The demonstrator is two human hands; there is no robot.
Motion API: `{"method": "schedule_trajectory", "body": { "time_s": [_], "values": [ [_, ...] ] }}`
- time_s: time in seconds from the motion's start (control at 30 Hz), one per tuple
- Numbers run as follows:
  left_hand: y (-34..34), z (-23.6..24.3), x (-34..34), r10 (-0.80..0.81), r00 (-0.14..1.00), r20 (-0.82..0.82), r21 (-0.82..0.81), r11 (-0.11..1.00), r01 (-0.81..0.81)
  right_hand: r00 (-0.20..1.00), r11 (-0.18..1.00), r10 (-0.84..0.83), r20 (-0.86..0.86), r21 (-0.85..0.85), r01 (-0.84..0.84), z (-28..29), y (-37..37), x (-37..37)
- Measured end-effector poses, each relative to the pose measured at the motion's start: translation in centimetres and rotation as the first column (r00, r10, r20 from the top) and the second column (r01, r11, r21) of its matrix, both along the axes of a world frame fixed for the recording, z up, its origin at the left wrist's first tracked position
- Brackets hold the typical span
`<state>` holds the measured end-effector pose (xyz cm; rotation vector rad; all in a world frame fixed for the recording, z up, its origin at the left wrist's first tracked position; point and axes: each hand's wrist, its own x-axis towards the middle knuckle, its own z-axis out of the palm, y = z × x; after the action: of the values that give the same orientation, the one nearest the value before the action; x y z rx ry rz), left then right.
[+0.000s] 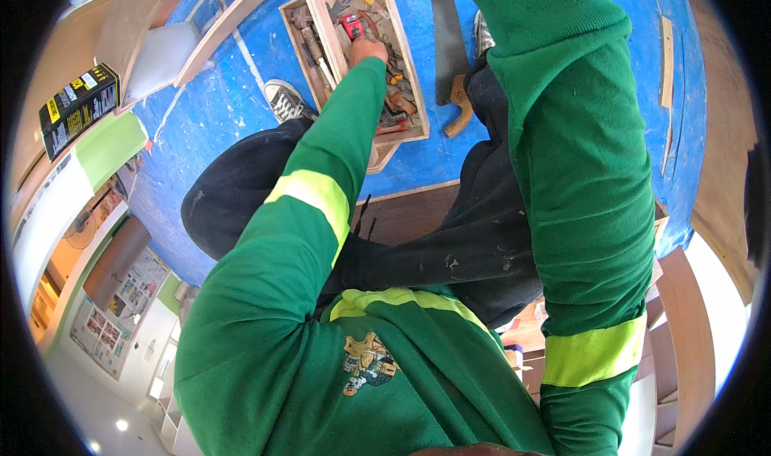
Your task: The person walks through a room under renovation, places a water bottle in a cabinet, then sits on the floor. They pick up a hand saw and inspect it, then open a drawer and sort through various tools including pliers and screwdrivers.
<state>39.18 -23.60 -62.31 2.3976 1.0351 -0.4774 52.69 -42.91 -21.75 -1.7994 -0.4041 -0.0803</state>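
Observation:
My left hand (369, 50) reaches down into an open wooden toolbox (412, 70) on the blue floor. It is closed on a small red and black tape measure (352, 27); most of the fingers are hidden from above. Around the hand, the box is full of jumbled tools and scraps, with a hammer-like wooden handle (312, 42) in the narrower left compartment. My right arm, in a green sleeve (586, 175), stretches out past the top edge, so my right hand is out of sight. A handsaw (458, 106) with a wooden handle lies right of the toolbox.
My legs in dark trousers (434, 255) straddle the area, one sneaker (285, 100) beside the toolbox. Curved wooden panels (229, 26) stand at upper left, near a black and yellow box (80, 109). Thin wood strips (666, 62) lie at far right on the blue covering (201, 143).

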Motion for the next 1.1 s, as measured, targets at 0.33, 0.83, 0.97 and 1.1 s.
{"method": "schedule_trajectory", "body": {
  "time_s": [0.33,0.83,0.97,1.1],
  "values": [
    [-1.4,-0.2,1.3,0.080,0.996,-0.033,0.117,0.990,-0.076,0.940,0.953,-0.095,0.329,-0.242,0.181,-1.6,0.4,1.1],
    [-2.1,-2.5,1.0,0.107,0.853,0.511,0.118,0.974,-0.193,0.990,0.993,-0.073,0.121,-0.079,0.083,-1.1,-0.1,0.1],
    [0.1,-1.0,2.0,-0.022,0.976,0.217,0.187,0.982,-0.020,0.996,0.999,-0.019,0.086,-0.046,0.023,-2.9,0.4,0.5],
    [-0.3,-0.1,3.7,0.007,0.988,0.154,0.096,0.995,-0.022,0.996,0.997,-0.053,0.078,-0.046,0.056,-2.0,-0.3,-0.1]
  ]
}}
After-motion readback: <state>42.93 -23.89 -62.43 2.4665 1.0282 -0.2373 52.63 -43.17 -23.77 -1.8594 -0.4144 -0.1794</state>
